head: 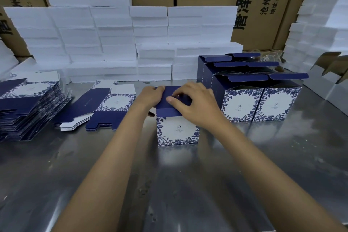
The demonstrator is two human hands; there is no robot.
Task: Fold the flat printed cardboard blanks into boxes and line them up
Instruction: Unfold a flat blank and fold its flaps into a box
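I'm on the flap-closing step now: the box [178, 130] stands upright on the metal table [188, 184] in the middle of the frame, and its dark blue flaps [169, 103] are being folded down on top. My left hand [150, 95] grips the far left corner of the flaps, fingers curled over the edge. My right hand [194, 101] lies across the top, fingers bent, fingertips pinching and pressing the flap near the centre. Whether the tabs have locked I can't tell, my hands cover them. Next, I reckon, the flaps need pressing in flat, then this box goes over to the right of the frame to join the finished boxes [258, 103] standing in rows there. More flat blanks wait at left: a small pile [105, 107] just beside my left arm, a tall stack [28, 107] at the left edge. White foam blocks [113, 43] are piled behind.
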